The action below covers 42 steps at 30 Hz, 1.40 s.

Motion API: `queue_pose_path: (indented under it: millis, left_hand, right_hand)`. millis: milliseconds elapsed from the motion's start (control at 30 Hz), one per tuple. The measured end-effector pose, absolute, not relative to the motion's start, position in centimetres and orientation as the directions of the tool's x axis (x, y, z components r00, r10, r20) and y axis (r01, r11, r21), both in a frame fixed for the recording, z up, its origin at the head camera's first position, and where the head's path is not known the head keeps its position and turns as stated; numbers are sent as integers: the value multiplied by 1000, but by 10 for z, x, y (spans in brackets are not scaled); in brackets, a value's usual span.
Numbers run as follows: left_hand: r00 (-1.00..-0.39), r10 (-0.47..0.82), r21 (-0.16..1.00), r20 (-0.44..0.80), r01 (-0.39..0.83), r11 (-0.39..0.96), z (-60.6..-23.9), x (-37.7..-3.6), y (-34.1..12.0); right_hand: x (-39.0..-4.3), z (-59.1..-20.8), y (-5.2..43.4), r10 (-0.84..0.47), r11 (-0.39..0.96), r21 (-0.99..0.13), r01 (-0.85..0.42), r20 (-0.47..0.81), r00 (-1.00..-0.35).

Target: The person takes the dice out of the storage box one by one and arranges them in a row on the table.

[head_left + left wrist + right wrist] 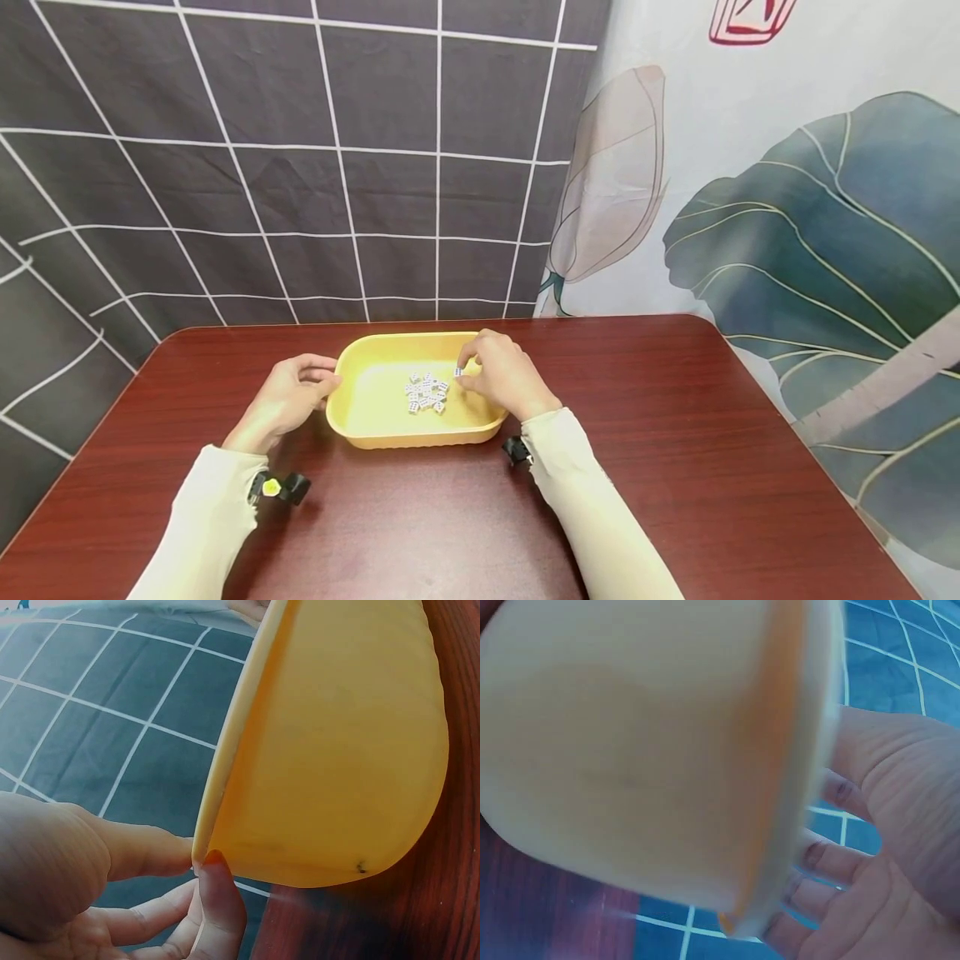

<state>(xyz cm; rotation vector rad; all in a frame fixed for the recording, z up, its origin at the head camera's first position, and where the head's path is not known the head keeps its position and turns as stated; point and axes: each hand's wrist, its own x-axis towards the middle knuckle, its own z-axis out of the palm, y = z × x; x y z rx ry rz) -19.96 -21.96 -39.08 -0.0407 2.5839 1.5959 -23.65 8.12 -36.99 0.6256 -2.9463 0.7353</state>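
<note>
- Head view, left: left hand (287, 395) pinches yellow tray (420, 438) by left rim; tray likely light, stiff.
- Middle: dice (427, 389) clustered in tray on surface (420, 517); probably hard, light, slippery; grip opposite faces.
- Right: right hand (506, 373) pinches one die (458, 372) at tray's right end.

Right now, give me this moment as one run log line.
left hand: pinching tray rim | right hand: pinching one die | other dice: grouped inside tray
</note>
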Motion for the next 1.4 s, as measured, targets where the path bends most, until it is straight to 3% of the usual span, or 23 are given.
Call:
queue_pose_path:
  millis: [667,1400]
  left_hand:
    - [-995,24,887,-92,-71,457,-390,-199,-219]
    - [-996,32,889,-85,-61,453,-389,-198,-218]
  right_hand:
    - [-237,-352,114,-313,794,-493,-356,171,-934]
    - [-247,-358,161,-211,815,-517,-263,158,-965]
